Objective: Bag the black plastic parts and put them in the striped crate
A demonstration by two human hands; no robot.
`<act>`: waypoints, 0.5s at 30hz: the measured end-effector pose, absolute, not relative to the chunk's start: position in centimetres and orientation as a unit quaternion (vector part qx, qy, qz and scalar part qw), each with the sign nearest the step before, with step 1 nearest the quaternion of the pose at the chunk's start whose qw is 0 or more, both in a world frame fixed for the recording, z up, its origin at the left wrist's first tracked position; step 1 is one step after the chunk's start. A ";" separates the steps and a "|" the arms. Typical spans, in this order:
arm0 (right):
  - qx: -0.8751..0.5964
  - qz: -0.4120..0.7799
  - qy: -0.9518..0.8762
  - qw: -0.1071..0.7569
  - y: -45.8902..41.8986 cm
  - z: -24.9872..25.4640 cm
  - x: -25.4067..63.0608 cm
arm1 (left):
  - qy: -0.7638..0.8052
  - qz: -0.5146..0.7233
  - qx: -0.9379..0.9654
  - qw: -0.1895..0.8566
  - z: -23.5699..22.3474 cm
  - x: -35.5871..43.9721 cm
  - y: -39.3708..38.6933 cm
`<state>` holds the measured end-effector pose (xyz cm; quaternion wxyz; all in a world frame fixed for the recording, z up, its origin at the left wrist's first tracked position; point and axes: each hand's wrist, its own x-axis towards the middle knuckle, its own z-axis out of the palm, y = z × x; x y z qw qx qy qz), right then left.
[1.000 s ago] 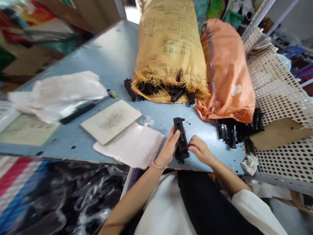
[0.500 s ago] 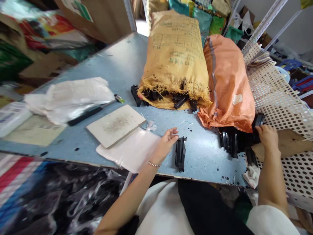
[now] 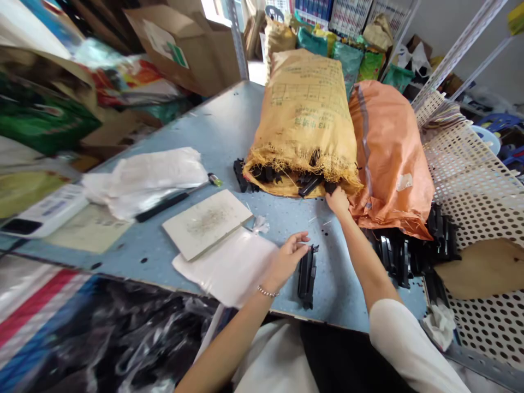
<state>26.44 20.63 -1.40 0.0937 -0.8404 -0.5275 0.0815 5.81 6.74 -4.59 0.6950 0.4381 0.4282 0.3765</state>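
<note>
My right hand (image 3: 338,202) is at the frayed mouth of the yellow woven sack (image 3: 305,109), its fingers closed on a black plastic part (image 3: 329,187) at the right end of the opening. More black parts show inside that mouth. My left hand (image 3: 291,256), a beaded bracelet at its wrist, hovers with fingers apart and holds nothing. Just beside its fingertips, a long black plastic part (image 3: 307,277) lies on the blue table (image 3: 257,278). Left of that hand is a sheet of white plastic film (image 3: 245,262), partly under a pale board (image 3: 207,222).
An orange sack (image 3: 393,158) lies right of the yellow one, with several black parts (image 3: 403,256) at its mouth. A perforated white panel (image 3: 478,180) borders the right side. A knife-like black handle (image 3: 161,206) and white plastic bags (image 3: 158,174) lie left.
The black part held in both hands now lies on the table. My right hand went to the pile by the orange sack, then across left to the yellow sack. The camera view has shifted.
</note>
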 end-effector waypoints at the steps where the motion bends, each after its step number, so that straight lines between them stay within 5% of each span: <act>1: -0.838 0.079 -0.530 0.104 19.6 -1.6 26.1 | 0.427 0.387 0.425 0.698 -4.7 5.8 7.2; 9: -0.530 0.098 -0.803 0.254 2.5 -1.7 22.1 | 0.408 0.451 0.306 0.733 -2.9 7.4 9.4; 15: -0.527 0.031 -0.800 0.285 5.9 0.5 24.6 | 0.339 0.348 0.298 0.822 -0.1 6.1 5.7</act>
